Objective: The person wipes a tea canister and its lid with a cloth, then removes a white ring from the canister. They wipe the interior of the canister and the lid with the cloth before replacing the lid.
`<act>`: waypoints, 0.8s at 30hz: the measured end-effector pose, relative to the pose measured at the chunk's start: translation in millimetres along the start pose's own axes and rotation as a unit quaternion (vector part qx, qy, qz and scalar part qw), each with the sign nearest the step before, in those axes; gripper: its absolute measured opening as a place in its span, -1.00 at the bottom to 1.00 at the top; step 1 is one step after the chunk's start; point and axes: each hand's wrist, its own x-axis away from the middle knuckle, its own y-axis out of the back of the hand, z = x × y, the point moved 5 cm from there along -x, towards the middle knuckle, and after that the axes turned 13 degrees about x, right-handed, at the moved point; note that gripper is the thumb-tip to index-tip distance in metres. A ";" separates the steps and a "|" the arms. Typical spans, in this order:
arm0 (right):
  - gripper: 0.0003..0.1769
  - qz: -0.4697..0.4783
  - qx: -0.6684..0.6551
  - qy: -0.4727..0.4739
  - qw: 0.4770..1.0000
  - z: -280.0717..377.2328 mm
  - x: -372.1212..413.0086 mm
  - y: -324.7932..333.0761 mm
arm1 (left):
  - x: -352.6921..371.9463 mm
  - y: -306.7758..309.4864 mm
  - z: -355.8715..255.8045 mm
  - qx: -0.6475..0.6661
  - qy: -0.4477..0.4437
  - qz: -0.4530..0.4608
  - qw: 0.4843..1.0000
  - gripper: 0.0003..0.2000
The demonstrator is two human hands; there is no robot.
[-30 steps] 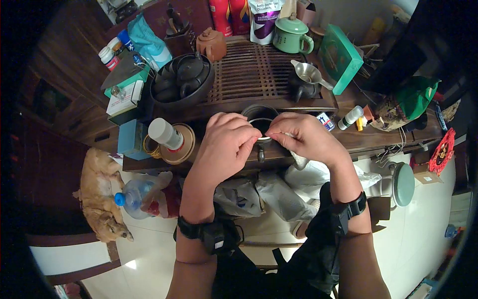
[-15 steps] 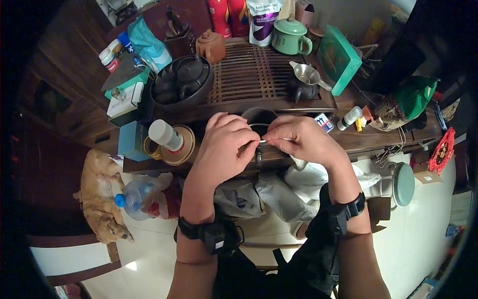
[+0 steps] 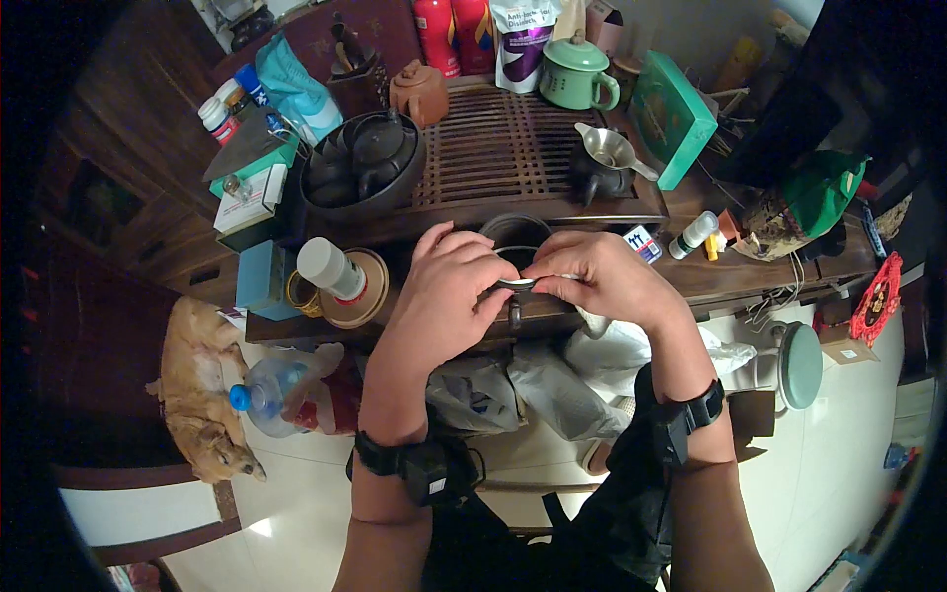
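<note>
My left hand (image 3: 449, 291) and my right hand (image 3: 607, 276) meet at the rim of a dark cup (image 3: 515, 312) at the table's front edge. Thumb and index finger of each hand pinch at a small white thing (image 3: 516, 283) on the near side of the rim; what it is I cannot make out. A cloth-like pale piece (image 3: 592, 324) hangs below my right hand. Just behind the cup stands another dark round vessel (image 3: 515, 229).
A slatted tea tray (image 3: 483, 148) lies behind my hands, with a strainer (image 3: 607, 148) on its right. A bowl with a teapot (image 3: 380, 148) and a white-capped bottle (image 3: 330, 268) are on the left. Below are bags (image 3: 562, 390) and a dog (image 3: 202, 385) on the floor.
More of the white thing and the dark rim shows between my fingertips. Both hands have otherwise stayed in nearly the same place.
</note>
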 end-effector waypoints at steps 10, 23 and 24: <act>-0.83 -0.019 0.021 0.006 1.000 3.4 0.0 1.7 | -0.8 1.2 -1.0 0.005 -0.004 -0.007 1.000 -0.88; -0.89 -0.040 0.017 0.022 0.999 3.4 0.8 1.8 | 0.0 0.5 1.2 0.008 0.007 -0.012 1.000 -0.87; -0.89 -0.043 0.021 0.024 0.999 3.7 0.8 1.7 | -0.1 0.6 0.9 0.004 0.007 -0.010 1.000 -0.87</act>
